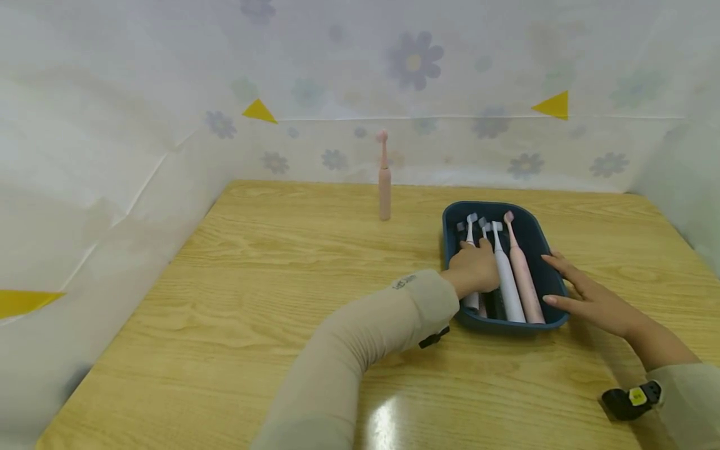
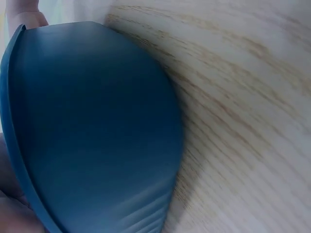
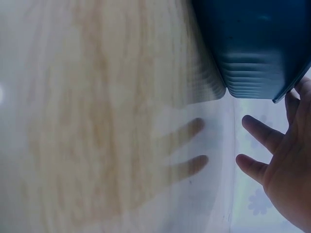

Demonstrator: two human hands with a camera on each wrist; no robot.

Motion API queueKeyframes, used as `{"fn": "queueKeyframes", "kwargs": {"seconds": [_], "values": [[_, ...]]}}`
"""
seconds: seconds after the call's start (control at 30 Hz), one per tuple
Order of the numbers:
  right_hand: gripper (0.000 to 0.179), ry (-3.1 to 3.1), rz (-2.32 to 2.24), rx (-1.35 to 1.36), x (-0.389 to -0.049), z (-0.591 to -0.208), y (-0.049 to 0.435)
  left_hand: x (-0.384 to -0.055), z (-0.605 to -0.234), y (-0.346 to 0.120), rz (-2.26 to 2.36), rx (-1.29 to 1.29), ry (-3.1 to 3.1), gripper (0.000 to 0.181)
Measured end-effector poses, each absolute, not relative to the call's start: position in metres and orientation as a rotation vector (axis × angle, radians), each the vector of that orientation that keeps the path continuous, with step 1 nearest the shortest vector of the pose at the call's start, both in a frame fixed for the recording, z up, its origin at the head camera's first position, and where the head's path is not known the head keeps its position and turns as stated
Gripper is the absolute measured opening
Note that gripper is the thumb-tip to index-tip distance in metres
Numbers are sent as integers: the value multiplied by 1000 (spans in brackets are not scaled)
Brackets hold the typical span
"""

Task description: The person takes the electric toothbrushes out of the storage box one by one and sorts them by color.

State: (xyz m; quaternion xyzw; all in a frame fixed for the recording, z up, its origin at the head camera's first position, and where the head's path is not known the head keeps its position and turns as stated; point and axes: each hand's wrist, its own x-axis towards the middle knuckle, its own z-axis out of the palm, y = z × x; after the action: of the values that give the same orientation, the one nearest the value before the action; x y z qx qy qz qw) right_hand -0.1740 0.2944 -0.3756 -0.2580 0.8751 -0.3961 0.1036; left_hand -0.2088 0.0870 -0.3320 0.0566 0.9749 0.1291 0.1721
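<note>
A dark blue bin (image 1: pixel 548 269) holds several electric toothbrushes. My left hand (image 1: pixel 475 269) reaches down into it over the toothbrushes on its left side, fingers beside a white toothbrush (image 1: pixel 470 231); I cannot tell whether they grip one. To the right of that hand lie a second white toothbrush, plain-handled (image 1: pixel 509 284), and a pink toothbrush (image 1: pixel 524 275). My right hand (image 1: pixel 602 306) is at the bin's right rim, fingers spread and fairly straight. In the right wrist view, other fingers (image 3: pixel 262 136) extend below the bin's edge.
Toward the back of the wooden table (image 1: pixel 281 269) another pink electric toothbrush (image 1: pixel 385 190) stands upright on its base. Behind it hangs a pale flowered sheet (image 1: pixel 337 75) with yellow triangles; white sheeting (image 1: pixel 101 187) borders the table's left side.
</note>
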Motion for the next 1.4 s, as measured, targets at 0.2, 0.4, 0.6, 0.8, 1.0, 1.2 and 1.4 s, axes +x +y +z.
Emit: {"fn": "queueKeyframes", "kwargs": {"seconds": [0.2, 0.4, 0.6, 0.8, 1.0, 1.2, 1.4], "values": [[72, 2583, -1168, -758, -174, -379, 295, -208, -335, 83, 282, 245, 2803, 70], [72, 2594, -1162, -755, -174, -379, 296, -208, -335, 82, 244, 284, 2840, 71], [72, 2594, -1163, -758, -173, -376, 294, -207, -331, 81, 249, 320, 2899, 69], [72, 2590, -1168, -753, -173, -377, 295, -206, -327, 76, 316, 390, 2941, 72], [72, 2587, -1174, -749, -174, -375, 294, -206, -316, 69, 425, 444, 2983, 66], [72, 2591, -1179, -757, -174, -375, 293, -207, -308, 60, 596, 444, 2969, 70], [72, 2583, -1187, -765, -174, -376, 294, -208, -303, 49, 813, 433, 2912, 78]]}}
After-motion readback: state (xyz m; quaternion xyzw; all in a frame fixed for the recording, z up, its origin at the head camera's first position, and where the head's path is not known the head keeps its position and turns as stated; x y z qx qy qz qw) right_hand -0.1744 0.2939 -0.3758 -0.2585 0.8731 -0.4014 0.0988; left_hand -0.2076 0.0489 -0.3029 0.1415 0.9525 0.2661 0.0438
